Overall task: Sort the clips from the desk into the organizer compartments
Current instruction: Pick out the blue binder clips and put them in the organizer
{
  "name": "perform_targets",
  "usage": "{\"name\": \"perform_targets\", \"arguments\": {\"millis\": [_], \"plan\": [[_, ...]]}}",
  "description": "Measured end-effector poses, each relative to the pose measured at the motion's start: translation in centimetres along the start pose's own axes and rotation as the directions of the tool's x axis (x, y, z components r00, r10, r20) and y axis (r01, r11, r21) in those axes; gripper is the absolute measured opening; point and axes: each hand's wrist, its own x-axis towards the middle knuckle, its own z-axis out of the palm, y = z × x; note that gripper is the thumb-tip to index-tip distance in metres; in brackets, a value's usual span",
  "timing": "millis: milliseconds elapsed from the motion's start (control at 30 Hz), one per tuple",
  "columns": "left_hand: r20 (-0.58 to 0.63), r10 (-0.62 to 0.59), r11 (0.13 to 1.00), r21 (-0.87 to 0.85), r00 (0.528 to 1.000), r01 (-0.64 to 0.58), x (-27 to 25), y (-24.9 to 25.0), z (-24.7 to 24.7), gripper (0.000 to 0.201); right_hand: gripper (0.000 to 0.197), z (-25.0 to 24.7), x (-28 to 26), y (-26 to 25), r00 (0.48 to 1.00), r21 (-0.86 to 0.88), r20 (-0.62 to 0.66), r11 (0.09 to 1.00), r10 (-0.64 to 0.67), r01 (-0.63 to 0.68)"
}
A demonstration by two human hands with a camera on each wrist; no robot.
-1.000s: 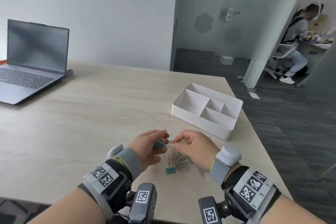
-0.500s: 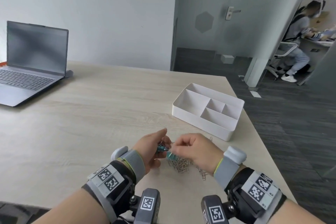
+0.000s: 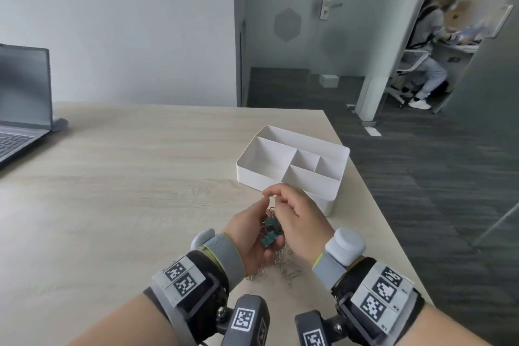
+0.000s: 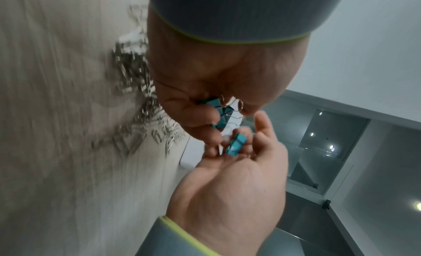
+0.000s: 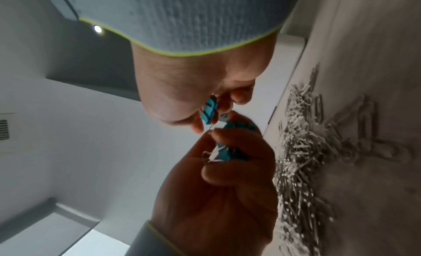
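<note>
My left hand point(image 3: 252, 236) is cupped palm up over the desk and holds teal binder clips point(image 3: 271, 223) in its curled fingers point(image 4: 200, 116). My right hand point(image 3: 295, 213) curls over it from the right and pinches one more teal binder clip point(image 4: 237, 144), seen also as the clip point(image 5: 209, 109) in the right wrist view, right against the left fingertips. Below both hands a heap of silver paper clips point(image 3: 283, 262) lies on the desk. The white organizer point(image 3: 258, 174) stands just beyond the hands, and no clips show in its compartments.
An open laptop point(image 3: 19, 121) sits at the desk's far left. The desk's right edge point(image 3: 373, 205) runs close beside the organizer, with dark carpet below. A person sits at another desk point(image 3: 429, 48) far behind at the right.
The teal clip that lay by the paper clip heap is off the desk and in my right fingers. Both hands have come together and lifted above the heap.
</note>
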Motion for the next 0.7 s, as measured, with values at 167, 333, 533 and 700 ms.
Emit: {"name": "perform_targets", "arguments": {"millis": [167, 333, 533, 700], "plan": [[0.069, -0.035, 0.998, -0.048, 0.997, 0.038, 1.6, 0.3, 2.0, 0.037, 0.037, -0.8, 0.4, 0.9, 0.998, -0.089, 0.021, 0.994, -0.067, 0.069], [0.133, -0.042, 0.985, -0.162, 0.99, 0.063, 3.1, 0.6, 2.2, 0.023, 0.02, -3.0, 0.6, 2.3, 0.994, 0.206, -0.113, 0.979, 0.013, 0.01], [-0.021, 0.161, 0.987, -0.012, 0.987, -0.161, 5.2, 2.2, 1.8, 0.009, 0.031, -6.7, 2.6, 5.4, 0.971, -0.087, -0.235, 0.993, 0.051, -0.073], [-0.102, 0.303, 0.953, 0.035, 0.948, -0.301, 6.7, 5.2, 1.8, 0.013, 0.033, -6.9, 4.4, 5.6, 0.999, -0.698, 0.028, 0.714, -0.046, 0.053]]}}
